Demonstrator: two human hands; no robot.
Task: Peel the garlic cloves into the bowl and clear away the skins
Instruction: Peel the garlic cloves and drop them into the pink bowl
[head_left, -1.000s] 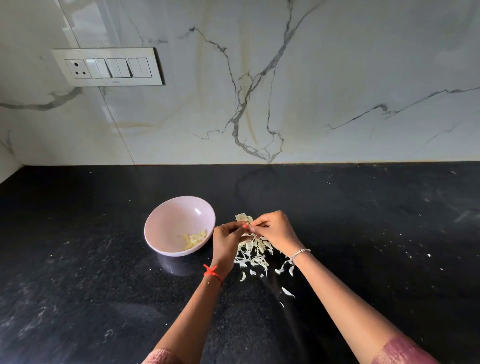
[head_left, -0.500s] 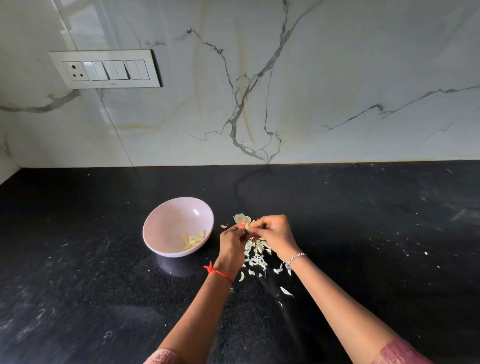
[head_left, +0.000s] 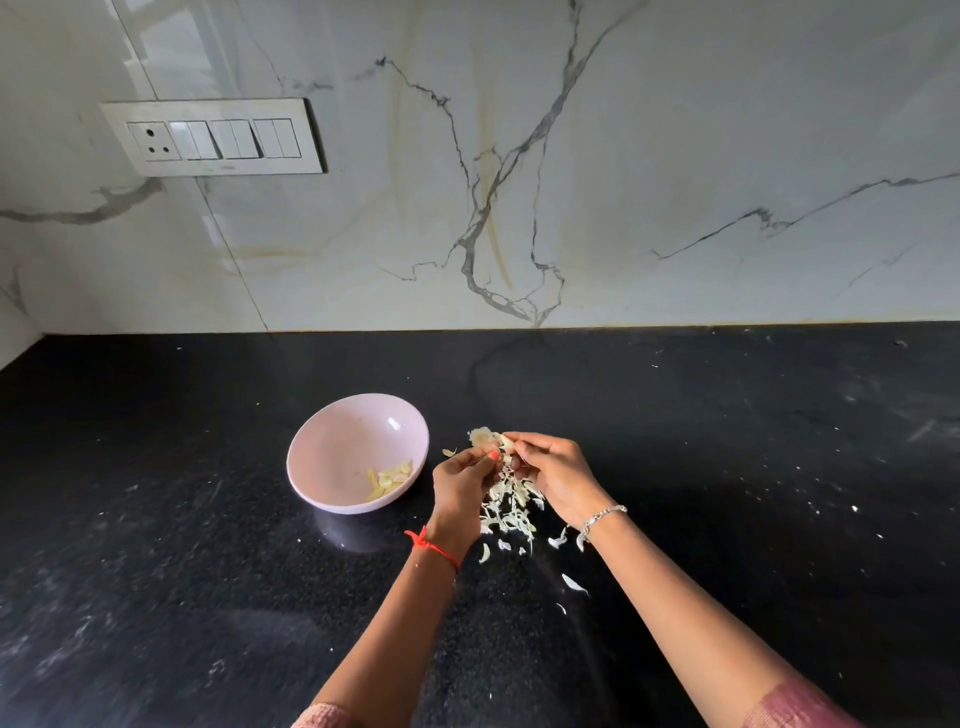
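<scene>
Between the fingertips of the left hand (head_left: 460, 486) and right hand (head_left: 558, 478), a garlic clove (head_left: 505, 442) sits pinched above the skins (head_left: 506, 512), best stripped there, I'd say, then dropped into the bowl (head_left: 332, 447) just left of them.

Black speckled stone countertop (head_left: 727, 467), glossy, runs the full width. Faint pale smear (head_left: 930, 430) near its far right.

Behind it, white marble-look backsplash (head_left: 701, 130) with dark grey veins (head_left: 470, 260); a yellow-brown streak (head_left: 500, 254) lies beside the central vein. Vertical slab joint (head_left: 228, 249) left of centre.

White switch plate (head_left: 213, 136) mounted on the backsplash, upper left: one round-pin socket (head_left: 152, 141) at its left end, rocker switches (head_left: 254, 138) in a row to the right of it.

Side wall (head_left: 15, 322) meets the backsplash at far left.
</scene>
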